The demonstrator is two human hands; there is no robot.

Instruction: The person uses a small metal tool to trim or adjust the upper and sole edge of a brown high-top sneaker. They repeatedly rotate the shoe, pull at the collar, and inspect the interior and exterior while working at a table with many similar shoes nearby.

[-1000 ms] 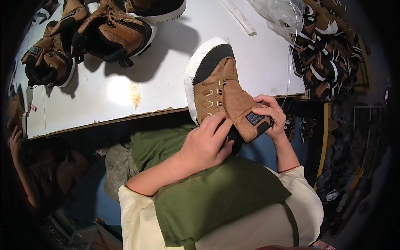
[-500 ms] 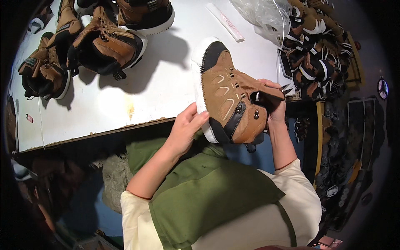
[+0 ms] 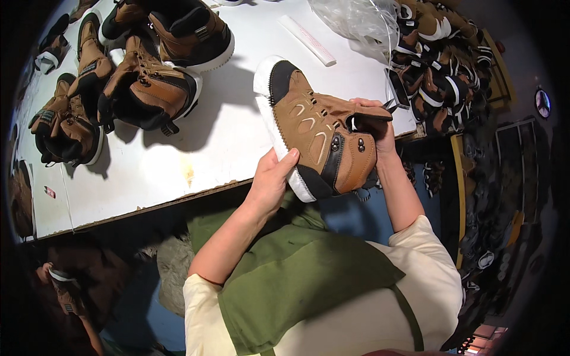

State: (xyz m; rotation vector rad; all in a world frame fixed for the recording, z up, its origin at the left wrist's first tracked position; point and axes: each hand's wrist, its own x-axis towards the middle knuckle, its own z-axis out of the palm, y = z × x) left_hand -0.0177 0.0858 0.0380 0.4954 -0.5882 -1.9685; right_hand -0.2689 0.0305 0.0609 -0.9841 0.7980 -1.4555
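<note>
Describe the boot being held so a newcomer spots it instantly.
Find the white table, then the left hand and right hand at its near edge. Between them is a brown boot, black-toed and white-soled, its side facing the camera. Unlike the boots on the table's left, it is held.

A cream short-sleeved top [image 3: 356,305] under a green apron [image 3: 297,282] with a narrow green strap [image 3: 409,317].

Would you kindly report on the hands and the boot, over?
Left hand gripping sole, right hand at tongue. Boot held at table edge. Other boots apart, to the left.
</note>
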